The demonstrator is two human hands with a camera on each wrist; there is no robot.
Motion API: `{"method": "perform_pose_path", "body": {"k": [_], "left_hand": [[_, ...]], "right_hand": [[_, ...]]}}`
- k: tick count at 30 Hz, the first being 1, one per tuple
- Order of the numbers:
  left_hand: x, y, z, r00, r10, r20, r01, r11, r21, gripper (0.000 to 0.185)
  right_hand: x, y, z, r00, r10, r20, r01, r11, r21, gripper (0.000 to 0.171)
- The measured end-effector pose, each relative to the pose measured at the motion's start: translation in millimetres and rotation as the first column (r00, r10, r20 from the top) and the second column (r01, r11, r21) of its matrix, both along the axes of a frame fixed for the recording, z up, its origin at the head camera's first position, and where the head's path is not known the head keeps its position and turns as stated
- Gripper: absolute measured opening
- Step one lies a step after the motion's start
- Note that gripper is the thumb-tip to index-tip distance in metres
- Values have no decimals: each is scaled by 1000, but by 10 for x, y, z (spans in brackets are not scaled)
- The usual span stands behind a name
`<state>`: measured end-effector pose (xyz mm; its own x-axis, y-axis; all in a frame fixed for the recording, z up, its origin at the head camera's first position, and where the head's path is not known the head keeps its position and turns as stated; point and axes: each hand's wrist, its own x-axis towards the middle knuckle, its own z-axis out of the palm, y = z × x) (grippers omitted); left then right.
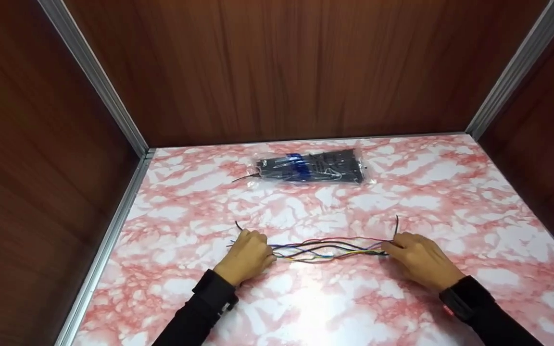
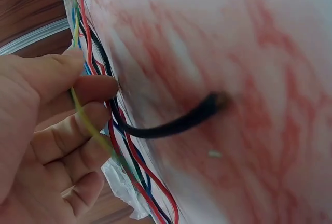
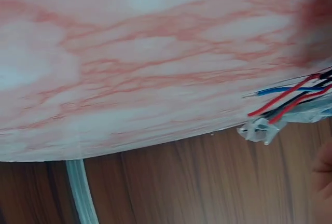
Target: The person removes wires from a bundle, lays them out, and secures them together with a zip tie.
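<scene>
A bundle of thin coloured wires, red, blue, yellow and black, lies stretched across the pink marbled table. My left hand grips its left end, fingers curled round the wires. My right hand grips the right end. A thin black tail sticks up by the left hand, and shows close up as a black strand curving off the bundle. A similar black tail rises beside the right hand. The right wrist view shows only wire ends and a sliver of skin.
A clear plastic bag of black strips with a blue label lies near the back of the table. Brown wooden walls with aluminium corner rails enclose the table at the left, back and right.
</scene>
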<state>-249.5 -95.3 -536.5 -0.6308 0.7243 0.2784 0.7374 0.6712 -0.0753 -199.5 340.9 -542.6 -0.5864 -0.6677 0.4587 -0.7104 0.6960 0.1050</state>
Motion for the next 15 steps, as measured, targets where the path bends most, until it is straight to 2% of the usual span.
{"method": "perform_pose_path", "body": {"k": [3,6,8,10,13,15], "left_hand": [[0,1,4,1000,4,11,-5,999,40,19],[10,9,7,1000,12,7,-13,997,75,15],[28,19,15,999,2,36,-5,996,91,25],[54,31,35,995,-9,96,2,997,78,45],[98,51,68,971,-7,237,-1,999,32,72],[110,70,77,958,22,285,-20,1000,-11,79]], "right_hand": [[-31,-38,27,1000,12,-1,-12,1000,7,22],[-66,-91,48,999,-21,34,22,1000,-10,19],[-81,-124,46,997,-35,69,36,999,-16,24],[-85,-153,34,994,-40,100,42,999,-12,31],[-86,-180,0,989,-29,142,32,999,-14,40],[-93,-193,-25,987,-21,161,24,1000,-16,40]]}}
